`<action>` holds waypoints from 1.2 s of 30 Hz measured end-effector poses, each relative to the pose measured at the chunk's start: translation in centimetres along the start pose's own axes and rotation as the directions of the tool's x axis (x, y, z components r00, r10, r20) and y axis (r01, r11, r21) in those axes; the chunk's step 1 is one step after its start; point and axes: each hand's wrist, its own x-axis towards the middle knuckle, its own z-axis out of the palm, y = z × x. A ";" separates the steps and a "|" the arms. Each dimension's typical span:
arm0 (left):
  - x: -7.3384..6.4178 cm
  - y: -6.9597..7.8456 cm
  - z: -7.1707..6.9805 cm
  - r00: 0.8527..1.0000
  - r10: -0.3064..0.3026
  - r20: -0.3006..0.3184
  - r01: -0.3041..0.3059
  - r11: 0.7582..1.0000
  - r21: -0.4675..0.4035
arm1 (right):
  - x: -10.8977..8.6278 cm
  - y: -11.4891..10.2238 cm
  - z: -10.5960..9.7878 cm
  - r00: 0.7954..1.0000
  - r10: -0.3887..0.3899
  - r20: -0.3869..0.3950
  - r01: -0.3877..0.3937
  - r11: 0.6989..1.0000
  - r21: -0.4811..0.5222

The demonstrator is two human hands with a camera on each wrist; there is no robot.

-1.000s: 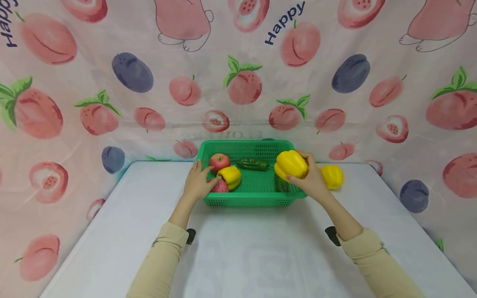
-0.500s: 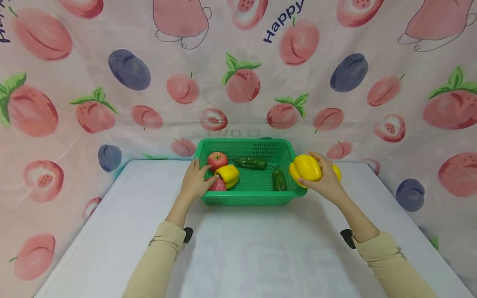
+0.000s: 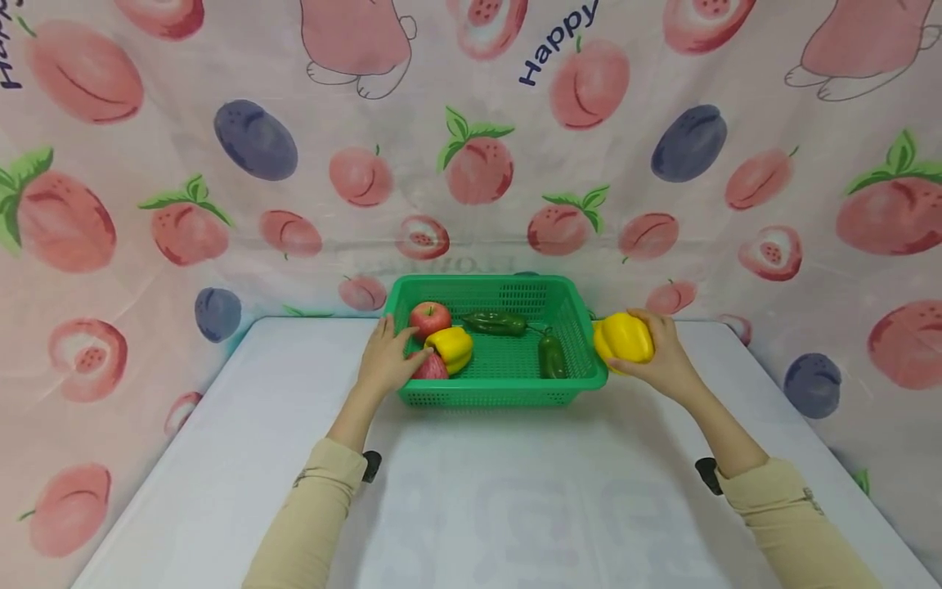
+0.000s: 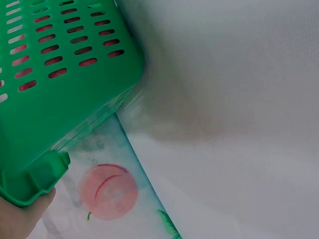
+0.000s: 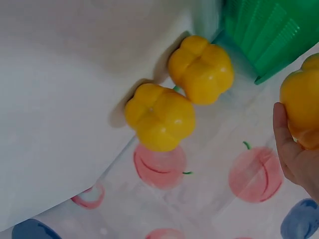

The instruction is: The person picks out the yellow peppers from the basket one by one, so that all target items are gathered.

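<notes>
My right hand (image 3: 666,360) holds a yellow bell pepper (image 3: 625,339) just right of the green plastic basket (image 3: 486,393); the right wrist view catches this pepper (image 5: 304,104) at its right edge. Below it on the table sit two more yellow bell peppers (image 5: 202,69), mostly hidden in the head view. My left hand (image 3: 386,356) grips the basket's left rim, thumb over the inside; a finger (image 4: 42,204) shows under the rim. In the basket are a red apple (image 3: 430,319), a reddish striped fruit (image 3: 430,367), a yellow bell pepper (image 3: 452,348) and two green peppers (image 3: 495,322).
The basket stands at the back of the white table (image 3: 508,491), close to a fruit-printed cloth backdrop (image 3: 309,221). The cloth also hangs along both sides of the table.
My right hand has carried the yellow bell pepper rightward from over the basket's right end to outside its right wall. The left hand keeps its place on the rim.
</notes>
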 end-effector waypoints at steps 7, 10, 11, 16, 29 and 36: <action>0.0 -0.2 0.0 1.000 0.001 0.000 -0.001 1.000 -0.010 | -0.2 1.0 -0.1 1.000 -0.026 0.012 0.026 1.000 0.011; 0.0 -0.1 0.0 1.000 0.003 0.002 -0.003 1.000 -0.011 | -0.3 1.4 0.0 1.000 -0.028 0.014 0.028 1.000 0.012; 0.0 -0.1 0.0 1.000 0.004 0.002 -0.003 1.000 -0.013 | -0.2 1.6 0.1 0.999 -0.036 0.009 0.036 0.999 0.015; -0.1 -0.1 0.0 1.000 0.002 -0.001 -0.002 1.000 -0.013 | -0.2 2.5 0.7 0.998 -0.054 -0.010 0.054 0.999 0.005; 0.2 -0.2 0.1 1.000 -0.003 0.002 0.003 1.000 0.000 | -0.5 3.3 1.7 0.998 0.002 0.065 0.001 0.999 -0.038; 0.2 -0.3 0.3 1.000 0.003 0.001 -0.003 1.000 0.008 | -0.4 4.0 2.5 0.996 0.000 0.093 0.005 0.998 -0.063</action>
